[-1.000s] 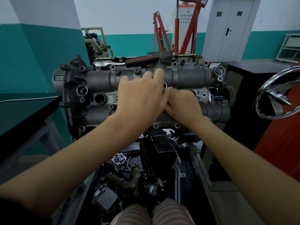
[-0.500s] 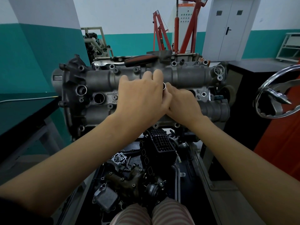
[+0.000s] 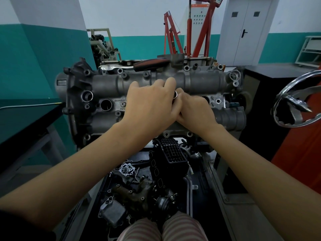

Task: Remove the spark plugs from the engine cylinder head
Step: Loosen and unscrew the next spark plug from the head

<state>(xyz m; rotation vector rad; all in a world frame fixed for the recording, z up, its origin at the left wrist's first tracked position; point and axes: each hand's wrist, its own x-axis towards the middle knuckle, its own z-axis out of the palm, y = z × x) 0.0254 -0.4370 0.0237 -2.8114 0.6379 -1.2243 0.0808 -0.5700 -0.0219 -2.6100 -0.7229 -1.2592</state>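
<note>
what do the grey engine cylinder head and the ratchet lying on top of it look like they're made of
Grey engine cylinder head: looks like cast aluminium, with a dull, grainy, unpainted surface.
Ratchet: shaft looks like polished chromed steel with mirror-like glints; grip is matte black with red, probably rubber or plastic.

A metal socket point(image 3: 175, 94) is gripped between the left hand point(image 3: 151, 106) and right hand point(image 3: 196, 110) over the cylinder head point(image 3: 199, 82); a ratchet point(image 3: 139, 66) is seen at 12 o'clock.

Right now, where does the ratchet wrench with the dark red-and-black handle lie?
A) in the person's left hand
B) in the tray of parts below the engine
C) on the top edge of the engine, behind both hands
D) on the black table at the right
C: the ratchet wrench rests untouched along the top of the engine, beyond the left hand and right hand.
</note>
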